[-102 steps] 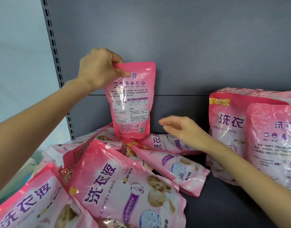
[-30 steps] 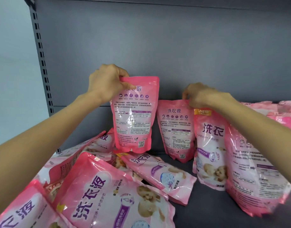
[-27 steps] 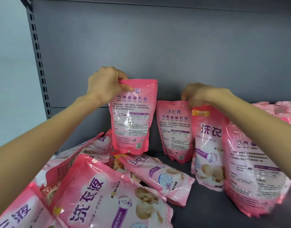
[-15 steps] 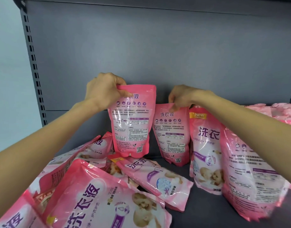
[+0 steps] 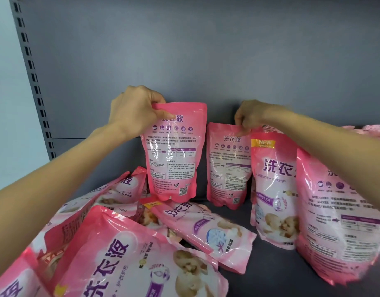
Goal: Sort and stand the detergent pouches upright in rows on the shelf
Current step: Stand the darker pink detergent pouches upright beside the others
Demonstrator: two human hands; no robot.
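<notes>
Pinching with the right hand [image 5: 248, 116] the top of a small pouch [image 5: 227, 168], newly stood on the shelf [image 5: 275, 275] just left of the standing row [image 5: 272, 189], so one more place nearly filled. Blocking the near left floor with a heap of flat pouches [image 5: 124, 254], right under the taller pouch [image 5: 174, 155] gripped at its top corner by the left hand [image 5: 135, 112].

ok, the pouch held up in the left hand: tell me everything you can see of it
The pouch is glossy pink plastic film, back panel toward the camera: purple title, a row of round icons, small print, a table, a QR code at lower right. It is upright, slightly bulged. The left hand pinches its top left corner. Its base is just over a flat-lying pouch; contact cannot be told.
</notes>
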